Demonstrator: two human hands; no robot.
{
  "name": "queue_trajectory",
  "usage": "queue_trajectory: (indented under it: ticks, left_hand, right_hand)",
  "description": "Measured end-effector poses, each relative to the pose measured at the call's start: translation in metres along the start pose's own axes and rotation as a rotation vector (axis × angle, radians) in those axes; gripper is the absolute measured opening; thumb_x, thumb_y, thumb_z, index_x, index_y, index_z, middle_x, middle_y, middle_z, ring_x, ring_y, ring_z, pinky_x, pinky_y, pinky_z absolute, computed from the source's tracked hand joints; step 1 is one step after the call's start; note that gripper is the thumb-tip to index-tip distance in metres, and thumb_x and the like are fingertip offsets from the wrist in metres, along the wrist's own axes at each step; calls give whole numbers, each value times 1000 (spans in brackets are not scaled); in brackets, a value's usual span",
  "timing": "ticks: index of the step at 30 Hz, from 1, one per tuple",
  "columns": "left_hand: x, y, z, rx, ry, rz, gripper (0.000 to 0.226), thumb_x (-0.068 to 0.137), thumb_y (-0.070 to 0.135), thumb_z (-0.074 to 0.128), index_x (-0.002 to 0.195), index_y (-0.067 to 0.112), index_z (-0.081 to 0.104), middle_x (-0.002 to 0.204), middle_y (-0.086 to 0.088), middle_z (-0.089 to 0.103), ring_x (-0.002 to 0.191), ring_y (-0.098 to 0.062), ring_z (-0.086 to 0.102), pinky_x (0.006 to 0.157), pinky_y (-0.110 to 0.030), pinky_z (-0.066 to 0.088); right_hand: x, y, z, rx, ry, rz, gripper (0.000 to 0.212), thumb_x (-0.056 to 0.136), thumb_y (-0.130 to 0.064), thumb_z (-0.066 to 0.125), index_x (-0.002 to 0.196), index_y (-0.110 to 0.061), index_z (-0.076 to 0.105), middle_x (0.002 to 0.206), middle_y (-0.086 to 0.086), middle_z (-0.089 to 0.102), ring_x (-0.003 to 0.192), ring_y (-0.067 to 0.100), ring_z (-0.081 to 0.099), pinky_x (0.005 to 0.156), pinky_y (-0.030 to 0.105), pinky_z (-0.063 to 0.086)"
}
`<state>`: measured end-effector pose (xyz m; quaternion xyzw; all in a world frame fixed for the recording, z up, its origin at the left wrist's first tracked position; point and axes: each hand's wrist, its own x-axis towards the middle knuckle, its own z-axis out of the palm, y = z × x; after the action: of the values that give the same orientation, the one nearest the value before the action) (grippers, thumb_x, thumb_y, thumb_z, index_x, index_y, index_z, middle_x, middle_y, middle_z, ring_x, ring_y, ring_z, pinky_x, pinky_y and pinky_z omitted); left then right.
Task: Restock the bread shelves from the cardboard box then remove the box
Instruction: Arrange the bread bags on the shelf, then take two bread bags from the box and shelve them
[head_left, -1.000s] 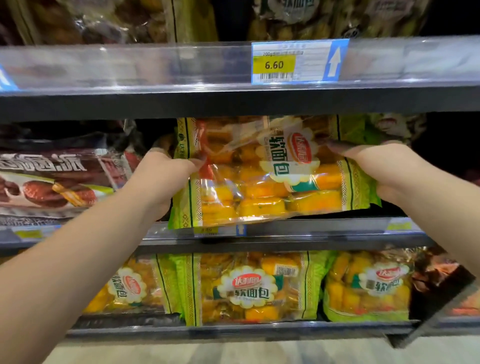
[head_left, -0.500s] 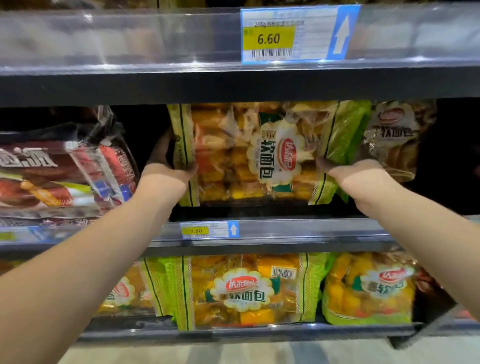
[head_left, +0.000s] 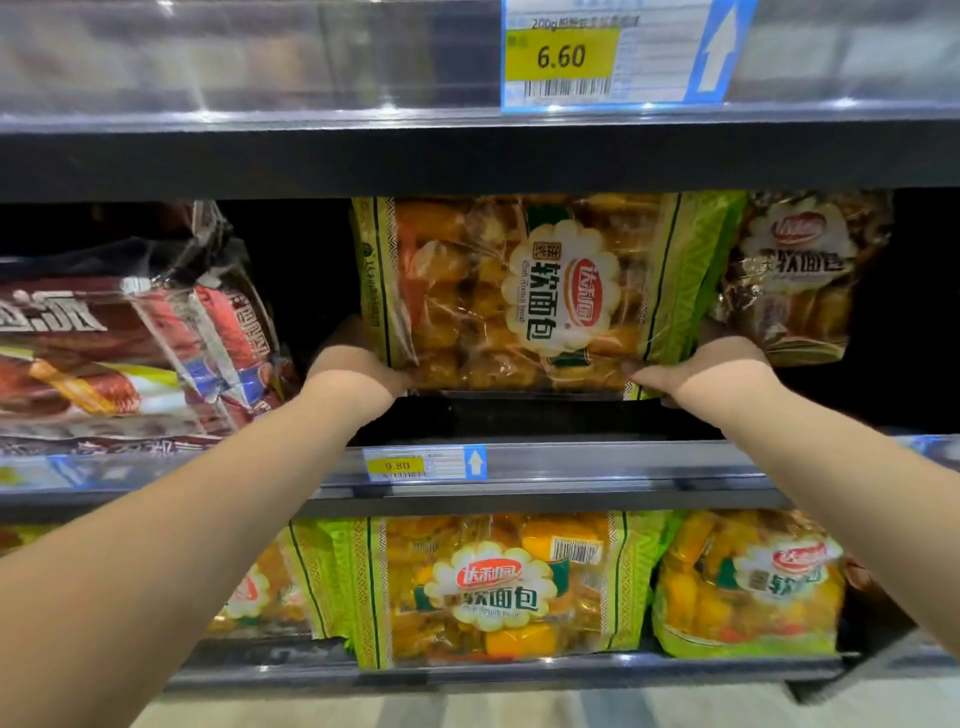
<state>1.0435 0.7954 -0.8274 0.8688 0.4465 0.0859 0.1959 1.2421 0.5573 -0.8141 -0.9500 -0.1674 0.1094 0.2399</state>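
A green-edged clear bag of soft bread rolls (head_left: 519, 296) stands upright on its side deep in the middle shelf (head_left: 571, 467), its label turned sideways. My left hand (head_left: 358, 369) grips its lower left corner and my right hand (head_left: 706, 366) grips its lower right corner, fingers hidden behind the bag. The cardboard box is out of view.
A brownish bread bag (head_left: 795, 275) stands right of the held bag. Red and brown packets (head_left: 130, 343) lie stacked at the left. On the lower shelf (head_left: 519, 673) stand more green bread bags (head_left: 498, 587). A dark gap lies between the held bag and the left packets.
The bag has gone from tilted at the shelf's front to upright and further back on the shelf. Both hands slid down to its lower corners.
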Motion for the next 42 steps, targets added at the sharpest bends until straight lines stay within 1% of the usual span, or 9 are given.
queue_trajectory:
  ticks: [5,9,11,16,19,21,25,34,42]
  left_hand:
    - [1,-2,5,-56,36,-14,93,88,60,69,160,22,25,157,-7,44,142,-31,44,106,-36,42]
    - [-6,2,0,-85,10,-57,88,88,55,72,156,14,33,148,-12,53,134,-34,52,100,-38,46]
    - [-15,7,-6,-64,-12,-100,85,89,54,72,154,11,38,142,-12,57,127,-34,57,89,-35,48]
    - [-55,13,-31,-61,-73,-30,52,96,44,68,127,4,53,122,-13,60,108,-33,59,88,-35,50]
    - [-87,9,-51,99,-72,73,73,97,44,65,148,1,34,143,-22,44,122,-38,54,93,-40,47]
    - [-110,9,-67,184,-43,195,73,97,43,64,150,6,30,145,-19,42,122,-39,55,91,-45,50]
    - [-154,7,-113,375,-36,413,52,99,39,60,141,18,39,135,-7,47,114,-30,54,70,-41,45]
    - [-249,-4,-310,669,-234,375,62,97,47,59,149,25,33,152,-11,32,142,-32,31,113,-44,34]
    - [-372,1,-496,490,-295,109,71,94,56,57,152,26,29,157,-10,29,148,-32,23,120,-45,26]
  right_hand:
    - [-5,1,0,128,20,1,75,79,-60,78,133,-12,58,110,13,73,100,32,70,89,40,59]
    - [-21,-4,-7,72,-20,38,53,90,-52,71,112,-4,62,88,9,64,87,30,60,60,32,45]
    - [-31,-9,-8,39,-13,15,53,95,-51,66,113,-1,61,83,7,56,89,34,57,69,32,45]
    - [-61,-19,-17,-149,-52,-27,75,99,-60,53,141,2,44,123,18,60,105,34,57,78,35,44]
    - [-89,-28,-22,-337,-65,-145,64,100,-59,51,123,0,52,90,7,56,92,31,59,77,37,50]
    - [-120,-46,-29,-565,-59,-288,56,99,-62,49,115,-8,49,99,7,57,101,32,61,85,42,52]
    - [-185,-95,-45,-790,-28,-677,55,101,-57,48,137,-17,43,128,8,57,117,31,56,90,43,46]
    - [-322,-192,-141,-563,-224,-763,72,97,-34,63,159,-16,32,141,11,50,124,32,53,97,43,48]
    - [-453,-302,-280,-352,-318,-822,63,94,-41,66,149,-24,41,146,1,46,133,25,48,105,40,46]
